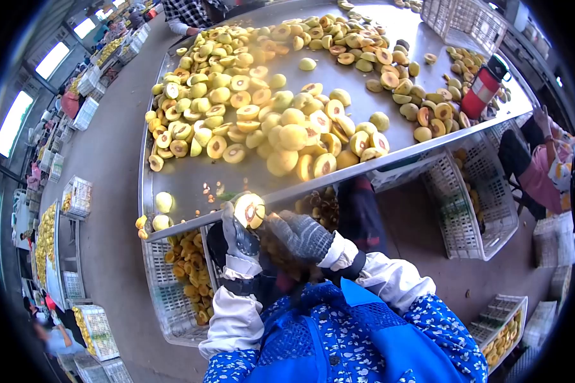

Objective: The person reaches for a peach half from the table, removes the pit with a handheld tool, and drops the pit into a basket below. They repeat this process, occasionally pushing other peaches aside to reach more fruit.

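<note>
My left hand (239, 237), in a grey glove, grips a halved yellow peach (250, 211) at the table's front edge. The cut face with its reddish-brown centre is turned up. Just to the right is my gloved right hand (298, 236), its fingers curled closed near the fruit; whatever they hold is hidden. Beyond both hands, a big pile of peach halves (239, 99) spreads over the metal table (201, 182). Small brown bits (211, 193) lie on the metal close to my left hand.
Below the table edge, a white crate (161, 300) at left holds peach pieces. Another crate (473, 210) stands at right. A red bottle (481, 92) is on the table's right side, with a crate (464, 25) behind. Other people work around the hall, one across the table (188, 16).
</note>
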`<act>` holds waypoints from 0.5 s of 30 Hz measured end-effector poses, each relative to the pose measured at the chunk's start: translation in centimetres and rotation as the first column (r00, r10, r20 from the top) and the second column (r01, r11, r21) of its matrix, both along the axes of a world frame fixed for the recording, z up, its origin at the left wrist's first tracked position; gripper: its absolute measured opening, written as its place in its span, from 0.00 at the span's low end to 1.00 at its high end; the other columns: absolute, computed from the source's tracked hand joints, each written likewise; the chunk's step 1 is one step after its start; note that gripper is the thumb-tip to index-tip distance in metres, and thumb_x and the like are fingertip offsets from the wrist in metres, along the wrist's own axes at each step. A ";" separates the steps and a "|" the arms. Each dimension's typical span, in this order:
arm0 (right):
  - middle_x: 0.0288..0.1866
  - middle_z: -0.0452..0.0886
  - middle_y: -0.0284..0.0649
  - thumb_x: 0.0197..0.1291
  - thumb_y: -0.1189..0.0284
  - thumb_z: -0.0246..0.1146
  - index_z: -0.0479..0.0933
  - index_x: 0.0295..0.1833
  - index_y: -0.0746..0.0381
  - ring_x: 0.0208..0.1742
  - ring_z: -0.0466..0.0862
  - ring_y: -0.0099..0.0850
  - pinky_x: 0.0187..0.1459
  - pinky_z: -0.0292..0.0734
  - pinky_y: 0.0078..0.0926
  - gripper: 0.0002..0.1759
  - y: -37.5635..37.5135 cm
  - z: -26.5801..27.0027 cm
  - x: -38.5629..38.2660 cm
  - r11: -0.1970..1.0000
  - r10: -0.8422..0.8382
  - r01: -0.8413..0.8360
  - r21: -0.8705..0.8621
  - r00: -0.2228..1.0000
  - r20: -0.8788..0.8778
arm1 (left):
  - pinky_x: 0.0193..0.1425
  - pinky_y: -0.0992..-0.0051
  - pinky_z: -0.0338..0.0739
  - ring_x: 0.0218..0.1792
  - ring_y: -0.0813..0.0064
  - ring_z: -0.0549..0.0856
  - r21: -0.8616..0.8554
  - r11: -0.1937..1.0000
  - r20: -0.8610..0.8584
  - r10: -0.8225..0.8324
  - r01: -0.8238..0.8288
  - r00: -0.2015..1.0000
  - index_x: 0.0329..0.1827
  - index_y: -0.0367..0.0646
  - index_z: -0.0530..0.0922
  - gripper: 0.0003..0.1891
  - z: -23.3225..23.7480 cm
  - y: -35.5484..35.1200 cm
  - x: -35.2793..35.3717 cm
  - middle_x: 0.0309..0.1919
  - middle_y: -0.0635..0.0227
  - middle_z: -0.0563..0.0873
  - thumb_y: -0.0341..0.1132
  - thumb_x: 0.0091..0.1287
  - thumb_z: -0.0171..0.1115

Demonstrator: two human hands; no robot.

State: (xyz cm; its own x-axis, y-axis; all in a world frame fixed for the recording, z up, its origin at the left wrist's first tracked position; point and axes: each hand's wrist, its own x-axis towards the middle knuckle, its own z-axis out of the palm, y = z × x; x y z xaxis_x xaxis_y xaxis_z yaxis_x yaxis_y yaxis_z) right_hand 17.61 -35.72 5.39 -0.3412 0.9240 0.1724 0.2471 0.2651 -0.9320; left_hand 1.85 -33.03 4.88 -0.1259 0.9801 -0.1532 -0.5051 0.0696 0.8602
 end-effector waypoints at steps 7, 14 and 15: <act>0.32 0.79 0.52 0.71 0.58 0.47 0.74 0.43 0.66 0.35 0.80 0.49 0.37 0.74 0.40 0.21 0.2 -1.7 -0.7 0.999 -0.030 0.030 -0.041 1.000 0.007 | 0.49 0.73 0.77 0.41 0.70 0.81 0.062 0.998 0.020 0.016 -0.017 1.000 0.49 0.36 0.75 0.22 -2.4 0.0 0.8 0.41 0.61 0.82 0.48 0.71 0.43; 0.35 0.78 0.51 0.67 0.71 0.50 0.73 0.48 0.67 0.33 0.80 0.46 0.32 0.76 0.38 0.12 -0.7 -2.2 -0.9 0.999 0.007 -0.010 0.048 0.997 0.079 | 0.43 0.76 0.75 0.36 0.75 0.78 0.166 0.969 -0.317 0.230 -0.185 0.920 0.41 0.38 0.75 0.18 -2.2 -1.1 2.8 0.35 0.67 0.79 0.43 0.70 0.42; 0.35 0.78 0.51 0.68 0.70 0.50 0.73 0.47 0.67 0.32 0.80 0.45 0.33 0.76 0.37 0.12 -0.8 -2.8 -0.8 0.978 -0.020 -0.015 0.209 0.986 0.164 | 0.43 0.76 0.75 0.36 0.75 0.78 0.161 0.965 -0.303 0.246 -0.204 0.921 0.40 0.38 0.75 0.17 -2.2 -1.2 2.9 0.35 0.67 0.79 0.43 0.70 0.42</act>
State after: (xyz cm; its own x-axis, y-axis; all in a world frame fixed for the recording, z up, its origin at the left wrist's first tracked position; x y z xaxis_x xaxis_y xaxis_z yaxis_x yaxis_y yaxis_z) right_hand 16.81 -36.48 2.58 -0.3786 0.8745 0.3031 0.3928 0.4483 -0.8029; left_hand 4.70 -34.27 2.66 -0.3671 0.9287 0.0524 -0.1936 -0.1314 0.9722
